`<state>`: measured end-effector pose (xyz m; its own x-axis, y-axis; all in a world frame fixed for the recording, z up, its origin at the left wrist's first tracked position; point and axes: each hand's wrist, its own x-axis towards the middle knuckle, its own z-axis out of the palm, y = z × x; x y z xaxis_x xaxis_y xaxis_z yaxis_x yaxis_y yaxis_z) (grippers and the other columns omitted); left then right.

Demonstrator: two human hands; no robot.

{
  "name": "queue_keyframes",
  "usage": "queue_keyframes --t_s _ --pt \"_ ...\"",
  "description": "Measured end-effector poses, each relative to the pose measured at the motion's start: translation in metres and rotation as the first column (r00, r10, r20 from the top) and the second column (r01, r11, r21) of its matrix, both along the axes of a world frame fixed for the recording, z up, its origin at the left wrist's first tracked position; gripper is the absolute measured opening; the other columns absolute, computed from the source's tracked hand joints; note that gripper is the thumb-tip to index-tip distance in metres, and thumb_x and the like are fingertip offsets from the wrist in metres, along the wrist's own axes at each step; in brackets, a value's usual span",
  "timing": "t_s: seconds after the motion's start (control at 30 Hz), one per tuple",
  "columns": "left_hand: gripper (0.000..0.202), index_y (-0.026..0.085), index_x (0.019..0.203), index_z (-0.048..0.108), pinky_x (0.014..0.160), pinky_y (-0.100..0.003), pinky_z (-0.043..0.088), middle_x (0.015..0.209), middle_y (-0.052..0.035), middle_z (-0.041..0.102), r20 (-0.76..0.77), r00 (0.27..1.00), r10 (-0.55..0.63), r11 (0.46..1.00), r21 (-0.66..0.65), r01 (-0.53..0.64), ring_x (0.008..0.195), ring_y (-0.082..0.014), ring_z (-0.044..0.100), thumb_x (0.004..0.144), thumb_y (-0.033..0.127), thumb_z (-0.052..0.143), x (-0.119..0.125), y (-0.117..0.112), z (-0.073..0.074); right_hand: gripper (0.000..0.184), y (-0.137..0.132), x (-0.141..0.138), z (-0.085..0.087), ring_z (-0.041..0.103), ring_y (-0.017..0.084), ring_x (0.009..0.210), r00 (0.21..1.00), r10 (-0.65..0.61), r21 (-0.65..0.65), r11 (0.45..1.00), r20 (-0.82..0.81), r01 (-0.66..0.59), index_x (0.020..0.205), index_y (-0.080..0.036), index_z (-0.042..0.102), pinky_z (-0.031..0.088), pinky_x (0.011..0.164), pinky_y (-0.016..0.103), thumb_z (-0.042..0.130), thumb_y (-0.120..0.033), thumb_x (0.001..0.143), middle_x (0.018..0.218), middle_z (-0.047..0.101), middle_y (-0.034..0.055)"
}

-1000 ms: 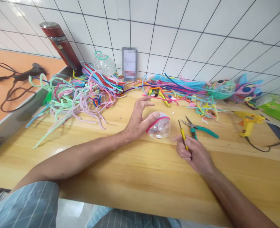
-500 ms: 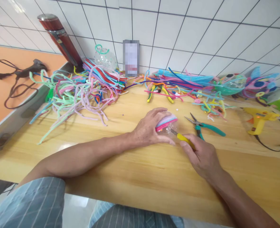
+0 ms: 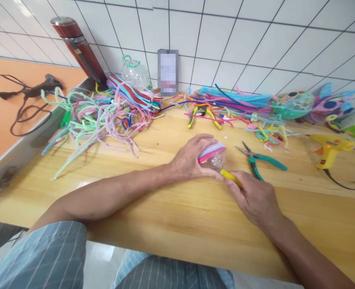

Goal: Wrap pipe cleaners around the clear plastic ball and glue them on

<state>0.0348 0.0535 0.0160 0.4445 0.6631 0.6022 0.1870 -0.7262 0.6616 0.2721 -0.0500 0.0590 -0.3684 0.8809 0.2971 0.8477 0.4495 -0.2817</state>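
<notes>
My left hand [image 3: 192,158] is wrapped around a clear plastic ball [image 3: 215,157] with pink and pale pipe-cleaner bands across its top, holding it on the wooden table [image 3: 171,216]. My right hand [image 3: 257,198] grips a yellow-handled tool [image 3: 231,177]. The tool's tip is against the lower right side of the ball. Teal-handled pliers [image 3: 260,160] lie on the table just right of the ball.
Heaps of coloured pipe cleaners [image 3: 105,112] lie along the back left and back right [image 3: 234,106]. A yellow glue gun [image 3: 329,150] sits at right, a red flask [image 3: 78,48] leans on the tiled wall, another clear ball [image 3: 133,72] behind. A black glue gun [image 3: 34,90] lies on the orange surface.
My left hand closed from open fingers over the ball and tilted it. My right hand brought the yellow-handled tool from beside the pliers up to the ball's lower side.
</notes>
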Motion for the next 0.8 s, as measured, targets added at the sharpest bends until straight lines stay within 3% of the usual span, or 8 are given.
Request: queue_keyframes --t_s 0.27,0.63,0.8 --pt "0.085 0.022 0.139 0.061 0.121 -0.057 0.054 0.148 -0.0207 0.063 -0.009 1.000 0.011 1.000 -0.019 -0.011 0.142 -0.0356 0.063 0.076 0.072 0.087 0.0005 -0.0073 0.0073 0.036 -0.0003 -0.0015 0.0007 0.078 0.022 0.075 0.999 -0.002 0.012 1.000 -0.039 0.002 0.106 -0.024 0.074 0.050 0.066 0.032 0.045 -0.045 0.112 0.087 0.083 0.0056" --pt "0.100 0.022 0.147 0.056 0.121 -0.059 0.054 0.148 -0.0220 0.063 -0.009 1.000 -0.008 0.998 0.060 0.008 0.143 -0.0373 0.063 0.068 0.072 0.092 -0.0016 -0.0040 0.0012 0.035 -0.0004 0.0012 0.0049 0.076 0.022 0.070 0.999 0.036 0.023 0.999 0.007 -0.036 0.101 -0.026 0.075 0.048 0.065 0.032 0.046 -0.043 0.111 0.083 0.082 0.0056" --pt "0.091 0.024 0.145 0.059 0.121 -0.058 0.054 0.148 -0.0205 0.064 -0.055 0.998 0.004 0.999 0.048 -0.001 0.142 -0.0365 0.063 0.074 0.073 0.087 -0.0014 -0.0066 0.0044 0.038 -0.0020 0.0024 0.0036 0.076 0.023 0.072 1.000 0.007 -0.025 1.000 0.021 -0.007 0.101 -0.025 0.075 0.047 0.063 0.033 0.045 -0.046 0.111 0.088 0.083 0.0073"
